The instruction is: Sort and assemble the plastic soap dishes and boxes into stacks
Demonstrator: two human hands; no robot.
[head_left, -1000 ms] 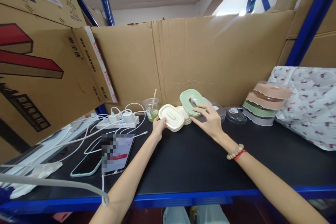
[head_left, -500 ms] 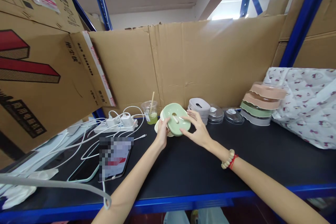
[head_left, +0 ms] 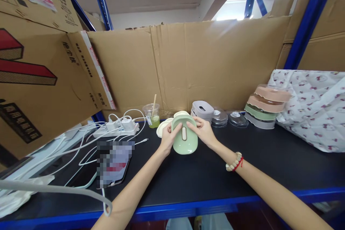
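Note:
A light green dish [head_left: 185, 144] with a cream oblong piece [head_left: 184, 133] at its middle is held up over the black table, tilted. My left hand [head_left: 169, 137] grips its left edge, thumb on the inner face. On the opposite edge my right hand [head_left: 204, 133] is closed with its thumb beside the oblong piece; its other fingers are partly hidden behind the dish. Cream dishes [head_left: 163, 128] lie just behind and to the left. A stack of grey containers [head_left: 202, 110] stands behind my right hand.
A cup of green drink [head_left: 154, 118], a power strip [head_left: 126, 129] with cables and a phone [head_left: 115, 165] are on the left. Clear lids [head_left: 237, 119], stacked coloured trays [head_left: 265, 107] and a patterned bag [head_left: 315, 107] are on the right. A cardboard wall [head_left: 221, 64] stands behind.
The green dish has come lower and tilted, so its oblong piece now points upright. My right hand has closed on its edge, and the cream dishes behind show more.

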